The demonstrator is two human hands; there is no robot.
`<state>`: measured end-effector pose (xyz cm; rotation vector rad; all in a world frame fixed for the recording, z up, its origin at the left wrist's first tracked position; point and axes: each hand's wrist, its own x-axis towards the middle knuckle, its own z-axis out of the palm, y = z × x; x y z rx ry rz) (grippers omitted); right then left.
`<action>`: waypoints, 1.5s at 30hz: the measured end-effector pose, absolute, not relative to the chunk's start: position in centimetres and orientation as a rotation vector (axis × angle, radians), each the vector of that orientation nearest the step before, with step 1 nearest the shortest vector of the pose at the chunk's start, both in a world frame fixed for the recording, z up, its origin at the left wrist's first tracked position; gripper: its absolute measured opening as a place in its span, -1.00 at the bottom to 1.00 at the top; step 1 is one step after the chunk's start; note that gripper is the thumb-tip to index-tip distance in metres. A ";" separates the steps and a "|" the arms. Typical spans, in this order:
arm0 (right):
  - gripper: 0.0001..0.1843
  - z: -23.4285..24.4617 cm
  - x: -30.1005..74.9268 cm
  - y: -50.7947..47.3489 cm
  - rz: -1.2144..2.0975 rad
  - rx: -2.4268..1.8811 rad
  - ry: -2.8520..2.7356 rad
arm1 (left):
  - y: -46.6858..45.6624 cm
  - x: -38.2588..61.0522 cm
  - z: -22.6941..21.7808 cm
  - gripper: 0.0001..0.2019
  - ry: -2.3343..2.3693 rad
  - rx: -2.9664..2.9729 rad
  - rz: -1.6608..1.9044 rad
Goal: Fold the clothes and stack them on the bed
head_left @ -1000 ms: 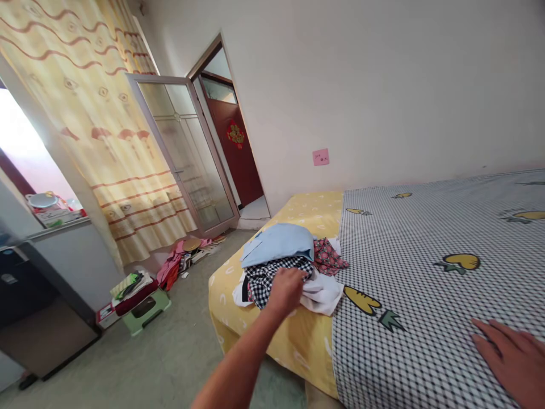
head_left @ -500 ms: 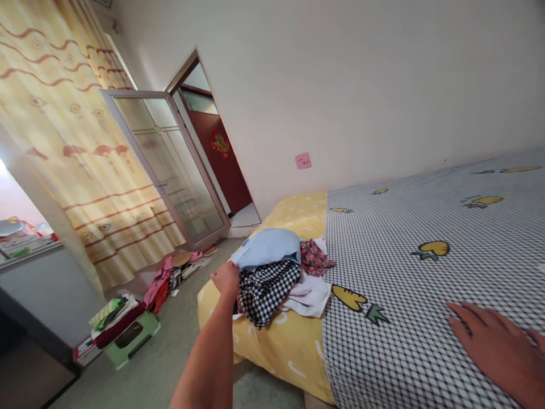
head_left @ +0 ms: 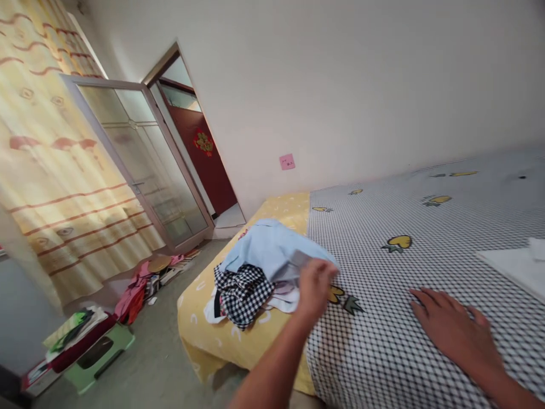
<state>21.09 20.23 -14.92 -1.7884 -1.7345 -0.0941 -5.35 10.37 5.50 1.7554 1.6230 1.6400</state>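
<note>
A pile of clothes lies at the bed's corner: a light blue garment [head_left: 272, 250] on top, a black-and-white checked one [head_left: 242, 289] below it, white cloth underneath. My left hand [head_left: 315, 286] is closed on the right edge of the light blue garment, which is drawn toward the checked bedsheet [head_left: 409, 227]. My right hand [head_left: 455, 329] lies flat on the checked sheet, fingers spread, holding nothing.
The bed has a yellow cover [head_left: 238, 341] at its foot. A white folded item [head_left: 515, 267] lies at the right edge. On the floor are a green stool [head_left: 97, 355] with books and a heap of things [head_left: 145, 281] by the curtain. A glass door [head_left: 140, 165] stands open.
My left hand moved from the pile's left side to its right and took hold of the light blue garment, pulling it over the pile. The view swung right.
</note>
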 end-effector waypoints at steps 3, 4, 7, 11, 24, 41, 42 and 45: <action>-0.40 -12.4 20.7 18.8 -0.101 -1.798 -1.929 | 8.0 2.2 -2.4 -0.73 1.293 2.392 1.056; -0.42 -11.6 20.5 18.5 -0.122 -1.808 -1.957 | 7.1 4.2 -5.3 -0.73 1.265 2.544 0.885; -0.48 -10.2 20.2 17.8 -0.156 -1.862 -1.984 | 4.1 8.3 -13.4 -0.81 1.246 2.742 0.693; -0.51 -10.0 20.3 17.8 -0.108 -1.919 -1.975 | 0.8 8.6 -17.9 -0.81 1.206 2.587 0.745; -0.54 -10.0 20.6 17.6 -0.123 -1.813 -1.941 | -1.1 -4.8 -13.4 -0.54 2.038 1.131 1.653; -0.58 -9.1 20.5 17.2 -0.103 -1.815 -1.931 | -0.4 0.2 -10.1 -0.71 1.209 0.067 1.786; -0.58 -9.1 20.5 17.2 -0.105 -1.813 -1.928 | -0.7 0.8 -10.3 -0.77 1.175 -0.021 1.752; -0.58 -9.1 20.5 17.3 -0.110 -1.802 -1.919 | -2.0 2.3 -11.2 -0.88 1.131 -0.252 1.563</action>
